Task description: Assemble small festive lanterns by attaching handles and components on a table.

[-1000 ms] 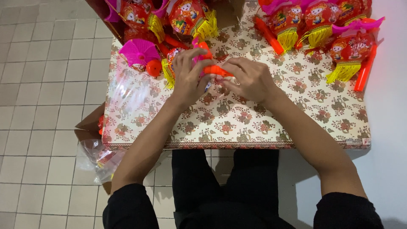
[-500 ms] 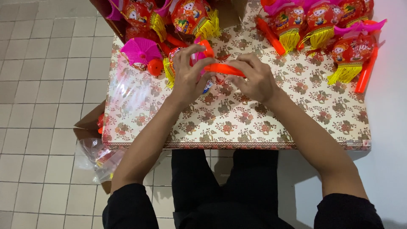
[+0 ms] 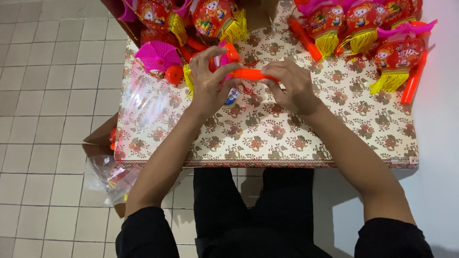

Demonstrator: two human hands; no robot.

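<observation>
My left hand (image 3: 210, 81) and my right hand (image 3: 291, 86) meet over the middle of a small table with a floral cloth (image 3: 267, 138). Between them lies an orange plastic stick (image 3: 251, 74), held level; my right fingers pinch its right end and my left fingers grip its left end near an orange knob (image 3: 233, 51). A small lantern piece with a pink and blue part (image 3: 231, 95) sits under my left hand, mostly hidden.
Several red lanterns with yellow tassels (image 3: 354, 24) lie along the table's far edge, with loose orange sticks (image 3: 413, 79). A pink folded paper fan (image 3: 157, 56) and an orange ball (image 3: 174, 74) lie at left. Clear plastic bags (image 3: 112, 177) and a cardboard box sit on the tiled floor.
Both hands have lifted slightly and the orange stick has turned level between them, with my right hand sliding out toward its right end.
</observation>
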